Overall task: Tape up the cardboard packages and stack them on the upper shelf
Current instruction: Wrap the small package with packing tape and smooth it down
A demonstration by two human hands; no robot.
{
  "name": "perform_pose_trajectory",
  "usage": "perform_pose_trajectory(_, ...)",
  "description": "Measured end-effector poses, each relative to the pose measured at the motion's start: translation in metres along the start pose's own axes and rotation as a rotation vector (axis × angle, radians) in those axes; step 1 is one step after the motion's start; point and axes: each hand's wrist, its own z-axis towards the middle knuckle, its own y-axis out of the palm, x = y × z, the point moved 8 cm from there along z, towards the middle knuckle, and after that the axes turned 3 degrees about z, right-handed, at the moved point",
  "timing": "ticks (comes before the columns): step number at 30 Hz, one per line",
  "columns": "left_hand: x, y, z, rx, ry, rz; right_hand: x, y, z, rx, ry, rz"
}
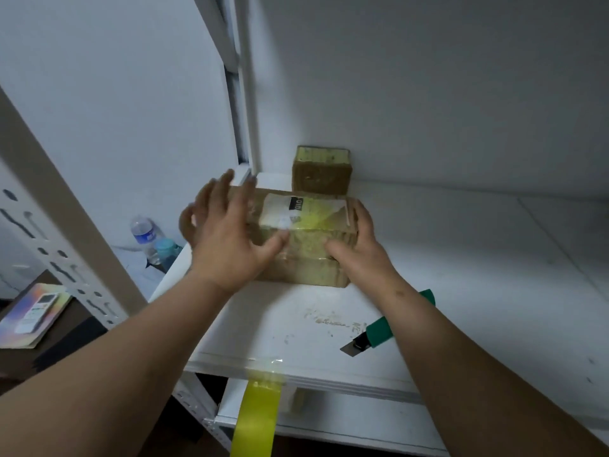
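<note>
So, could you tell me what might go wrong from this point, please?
1. The utility knife lies on the shelf with its blade out, right under the right forearm; pulling back could cause a cut.
2. The yellow tape strip hanging off the shelf edge could snag an arm.
3. The left hand lies open on the package, so it might slip.

your left hand is motion-blurred and covers the left end of the taped package; its label print is too smeared to read. your right forearm hides the middle of the green utility knife. the yellow tape strip (stuck to the shelf edge) runs off the bottom border.
</note>
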Motion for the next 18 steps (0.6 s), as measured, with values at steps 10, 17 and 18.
perform_pose_trajectory(10, 0.055, 0.013, 0.052, -0.044, -0.449, -1.039, -0.008, -0.120, -0.042, 0.328, 0.059, 0.750)
perform_pose_trajectory(17, 0.279, 0.072, 0.021, -0.294, -0.210, -1.362, 0.060, -0.296, -0.129, 0.435, 0.101, 0.855)
perform_pose_trajectory(18, 0.314, 0.082, 0.009, -0.329, -0.182, -1.395, 0.069, -0.322, -0.143, 0.440, 0.108, 0.858)
